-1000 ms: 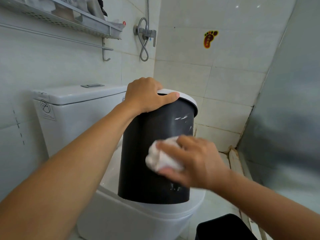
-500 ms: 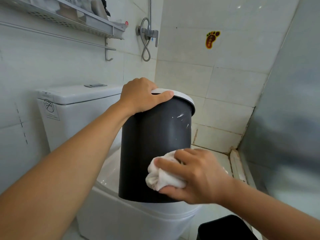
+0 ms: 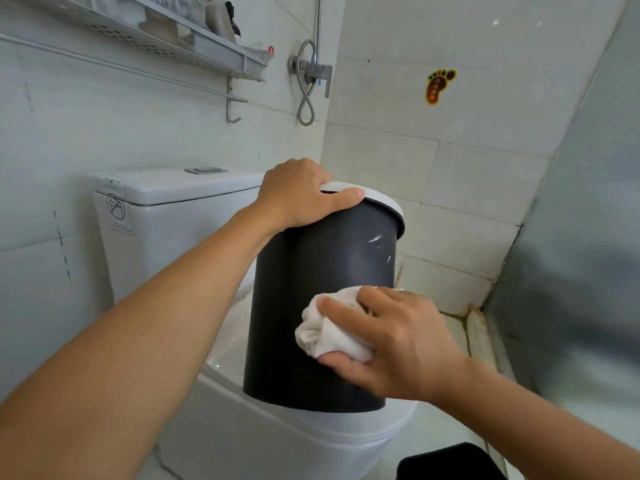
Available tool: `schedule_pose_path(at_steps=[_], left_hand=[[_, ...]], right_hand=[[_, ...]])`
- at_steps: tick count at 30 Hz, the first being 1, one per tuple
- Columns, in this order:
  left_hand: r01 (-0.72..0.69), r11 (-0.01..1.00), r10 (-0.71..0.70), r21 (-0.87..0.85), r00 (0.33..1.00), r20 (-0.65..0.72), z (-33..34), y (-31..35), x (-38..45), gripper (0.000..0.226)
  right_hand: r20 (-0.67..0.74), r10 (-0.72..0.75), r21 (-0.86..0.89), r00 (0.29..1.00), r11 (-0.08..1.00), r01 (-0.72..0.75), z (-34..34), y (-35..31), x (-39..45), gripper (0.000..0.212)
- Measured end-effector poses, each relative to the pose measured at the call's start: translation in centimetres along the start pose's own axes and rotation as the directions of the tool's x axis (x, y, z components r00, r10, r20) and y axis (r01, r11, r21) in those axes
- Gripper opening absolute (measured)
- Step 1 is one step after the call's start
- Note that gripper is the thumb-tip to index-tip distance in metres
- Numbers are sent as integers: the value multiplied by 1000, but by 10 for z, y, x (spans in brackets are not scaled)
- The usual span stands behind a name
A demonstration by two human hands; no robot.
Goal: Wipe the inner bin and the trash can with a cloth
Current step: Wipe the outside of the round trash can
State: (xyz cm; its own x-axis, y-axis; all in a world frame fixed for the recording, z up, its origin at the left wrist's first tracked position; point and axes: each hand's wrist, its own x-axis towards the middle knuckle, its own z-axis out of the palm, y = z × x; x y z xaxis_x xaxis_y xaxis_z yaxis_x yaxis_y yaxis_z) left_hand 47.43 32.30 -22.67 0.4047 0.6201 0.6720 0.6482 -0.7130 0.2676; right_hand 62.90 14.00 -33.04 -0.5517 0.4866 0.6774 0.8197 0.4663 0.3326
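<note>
The dark grey trash can (image 3: 311, 306) stands upright on the closed lid of the white toilet (image 3: 263, 441), its white lid (image 3: 381, 199) on top. Your left hand (image 3: 298, 195) grips that top rim: the fingers curl over the far edge and the thumb lies flat along the near edge of the lid. Your right hand (image 3: 398, 344) holds a bunched white cloth (image 3: 325, 327) against the lower front of the can's wall. The fingers (image 3: 343, 310) wrap over the top of the wad and the thumb pinches it from below, so the cloth sits between your palm and the can, touching the dark surface. A few pale scuffs (image 3: 377, 239) show high on the can's right side, well above the cloth.

Behind the can is the toilet tank (image 3: 166, 209) with a flush button on its lid and a sticker on its front. The walls are pale tile; a shower valve with a looped hose (image 3: 311, 81) hangs in the corner, and a foot-shaped sticker (image 3: 440, 85) is on the wall to the right. A metal wall shelf (image 3: 152, 39) at the upper left carries several items too blurred to name. At the bottom edge a black object (image 3: 450, 462) shows only in part; you cannot tell from here what it is.
</note>
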Motion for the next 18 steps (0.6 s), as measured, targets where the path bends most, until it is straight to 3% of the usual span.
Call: schedule_pose_path(at_steps=[2,5,9,12,14,16,18], left_hand=[[-26,1000,26,11,1000,-4,1,4,0,70],[-31,999,31,8,999,-16,0,8,-1,70],[-7,1000,7,2,1000,-28,-2,4,-4,70],[0,1000,0,-12,1000,-28,-3,-1,-6,71],[16,1000,-16,-25,999,-31,-3,-3,-6,72],[31,999,-32,-18,999,-40,-2,-5,-6,73],[26,999,-27,-19,999,-36,-2,-6,-7,73]], right_hand=[[-10,19,-2,1000,1000,-19,-1,7,-2,49],[-87,223,-28,971,974,-226,-4,28,16,52],[-138,579,63,804,815,-576,-4,49,35,46],[-141,668,149,731,744,-651,1,46,34,45],[-148,609,120,779,793,-597,2,31,27,46],[-144,397,56,906,918,-393,5,13,17,50],[-136,170,5,976,985,-171,9,5,4,50]])
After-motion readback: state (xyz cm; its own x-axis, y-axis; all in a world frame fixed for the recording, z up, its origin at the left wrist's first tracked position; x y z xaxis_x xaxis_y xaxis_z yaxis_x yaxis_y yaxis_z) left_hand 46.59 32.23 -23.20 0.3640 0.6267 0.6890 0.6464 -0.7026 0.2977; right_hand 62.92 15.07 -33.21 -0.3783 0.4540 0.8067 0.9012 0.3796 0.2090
